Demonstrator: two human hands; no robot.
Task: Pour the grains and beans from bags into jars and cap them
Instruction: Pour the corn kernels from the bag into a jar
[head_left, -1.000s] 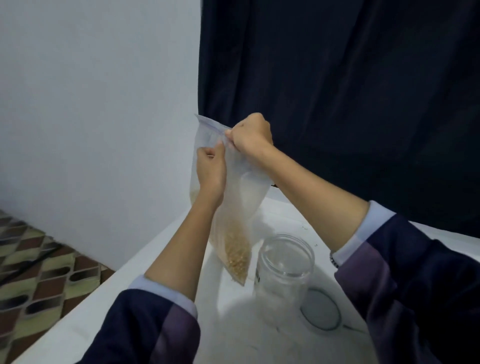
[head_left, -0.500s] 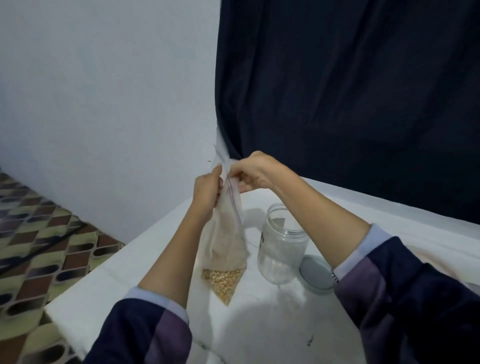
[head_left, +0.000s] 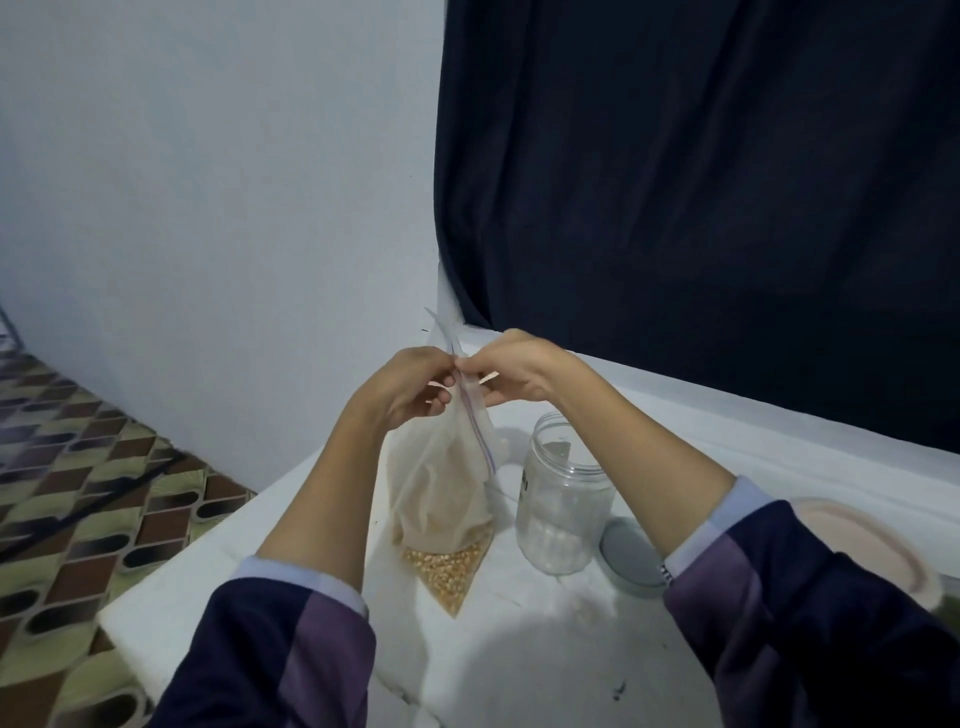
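At the far left of the frame there is a patterned floor (head_left: 78, 493) with brown and green tiles, and above it a pale wall (head_left: 208, 208). In the lower middle begins the white worktop (head_left: 519, 649). Above it, near the centre of the frame, the left hand (head_left: 410, 392) pinches one side of the top edge of a clear zip bag (head_left: 447, 478); its fingers are curled on the plastic. The bag hangs with one corner pointing down, and yellow grains (head_left: 449, 574) are collected in this lowest corner, which is very near or touching the worktop. The right hand (head_left: 511, 371) pinches the other side of the same top edge, so the grip of both hands is closed on the bag. Just to the right of the bag stands an upright clear jar (head_left: 563, 499) without cap. A round grey lid (head_left: 626, 561) lies flat beside the jar, lower right of it. At the right edge of the frame a pale round plate (head_left: 878, 540) is partly seen. A dark curtain (head_left: 701, 208) fills the upper right.
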